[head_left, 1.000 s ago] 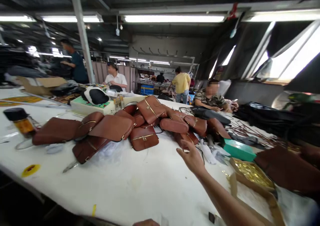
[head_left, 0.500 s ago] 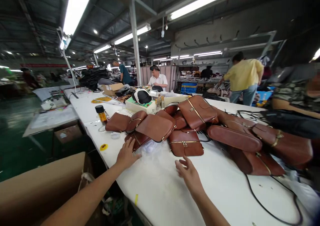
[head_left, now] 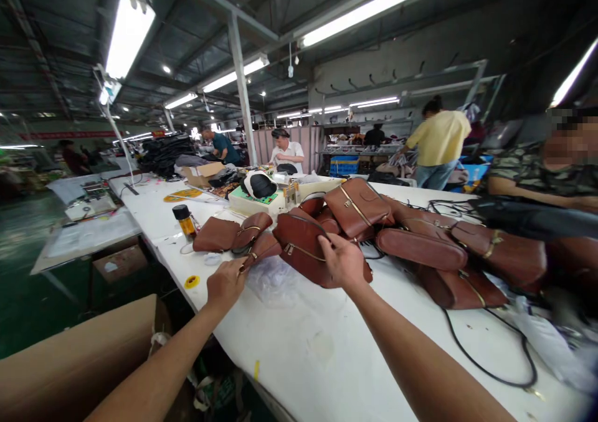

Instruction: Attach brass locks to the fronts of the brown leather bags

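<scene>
Brown leather bags lie heaped across the white table. My left hand (head_left: 227,284) has its fingers closed on the near corner of a small brown leather bag (head_left: 262,249). With thumb and fingers, my right hand (head_left: 344,261) grips the edge of a brown zippered leather bag (head_left: 299,243), which is tilted so its zip shows. Crumpled clear plastic (head_left: 273,280) lies between the hands, under the bags. Another brown bag with a gold zip (head_left: 357,207) rests behind my right hand.
More brown bags (head_left: 420,248) and a black cord (head_left: 486,363) lie to the right on the white table (head_left: 299,360). A yellow tape roll (head_left: 191,282), an amber bottle (head_left: 185,221) and a cardboard box (head_left: 79,360) are leftward. A co-worker in camouflage (head_left: 527,173) sits at right.
My left hand has closed on the small bag's corner. My right hand has moved up and taken hold of the zippered bag, which now tilts differently. The view has shifted slightly.
</scene>
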A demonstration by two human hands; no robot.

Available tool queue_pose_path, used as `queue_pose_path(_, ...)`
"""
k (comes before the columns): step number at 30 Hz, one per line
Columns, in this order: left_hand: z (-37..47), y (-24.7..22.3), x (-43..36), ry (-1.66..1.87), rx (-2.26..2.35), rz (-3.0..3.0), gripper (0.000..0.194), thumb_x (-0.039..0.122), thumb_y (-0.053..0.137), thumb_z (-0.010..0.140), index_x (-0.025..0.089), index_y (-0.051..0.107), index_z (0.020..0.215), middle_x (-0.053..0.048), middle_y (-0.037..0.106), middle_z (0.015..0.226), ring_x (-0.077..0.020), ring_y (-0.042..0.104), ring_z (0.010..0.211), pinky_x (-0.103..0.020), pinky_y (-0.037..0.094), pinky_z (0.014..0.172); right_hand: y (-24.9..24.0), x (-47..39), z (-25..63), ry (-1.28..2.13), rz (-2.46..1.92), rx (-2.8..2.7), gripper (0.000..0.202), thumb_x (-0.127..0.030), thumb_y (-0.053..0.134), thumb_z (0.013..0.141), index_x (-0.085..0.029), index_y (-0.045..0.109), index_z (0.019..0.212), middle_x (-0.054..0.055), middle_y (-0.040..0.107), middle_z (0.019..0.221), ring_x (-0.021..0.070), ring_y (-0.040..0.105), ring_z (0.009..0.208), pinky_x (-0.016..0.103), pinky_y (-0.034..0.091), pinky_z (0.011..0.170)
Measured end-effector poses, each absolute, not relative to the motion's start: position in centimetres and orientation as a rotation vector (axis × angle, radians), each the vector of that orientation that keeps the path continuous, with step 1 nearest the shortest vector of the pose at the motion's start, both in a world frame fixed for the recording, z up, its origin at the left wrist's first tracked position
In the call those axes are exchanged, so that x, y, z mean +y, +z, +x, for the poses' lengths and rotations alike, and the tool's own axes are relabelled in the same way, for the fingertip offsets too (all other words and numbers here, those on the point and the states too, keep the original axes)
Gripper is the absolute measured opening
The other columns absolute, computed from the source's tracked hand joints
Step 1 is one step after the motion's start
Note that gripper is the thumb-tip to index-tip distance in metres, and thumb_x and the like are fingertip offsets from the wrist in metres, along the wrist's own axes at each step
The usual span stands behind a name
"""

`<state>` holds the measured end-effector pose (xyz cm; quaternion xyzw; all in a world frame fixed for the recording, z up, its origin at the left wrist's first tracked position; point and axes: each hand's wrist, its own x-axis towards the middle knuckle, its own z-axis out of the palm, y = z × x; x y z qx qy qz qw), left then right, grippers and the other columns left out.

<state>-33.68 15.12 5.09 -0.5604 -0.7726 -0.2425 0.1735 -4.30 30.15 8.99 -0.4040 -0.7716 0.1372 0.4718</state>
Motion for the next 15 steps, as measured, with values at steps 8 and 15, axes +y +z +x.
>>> queue_pose_path(8, -27.6, 11.2, 12.2, -0.812, -1.410, -2.235, 0.037, 0.012, 0.051, 0.090, 0.023, 0.076, 0.115, -0.005, 0.074, 0.123, -0.0254, 0.062, 0.126, -0.044, 0.050, 0.114, 6.7, 17.1, 11.6, 0.395, -1.249, -1.351, 0.043, -0.057, 0.058, 0.098, -0.021, 0.068, 0.076, 0.000, 0.060, 0.067, 0.0184, 0.052, 0.064, 0.029, 0.040, 0.062)
queue_pose_path(15, -20.8, 3.8, 12.8, -0.639, -1.043, -2.734, 0.039, 0.006, 0.047, 0.082, 0.024, 0.078, 0.097, -0.006, 0.067, 0.140, -0.0282, 0.051, 0.143, -0.044, 0.053, 0.114, 1.6, 10.4, 11.0, 0.582, -1.432, -1.587, 0.027, -0.043, 0.070, 0.091, -0.033, 0.078, 0.116, 0.003, 0.074, 0.096, 0.0224, 0.068, 0.082, 0.032, 0.050, 0.077)
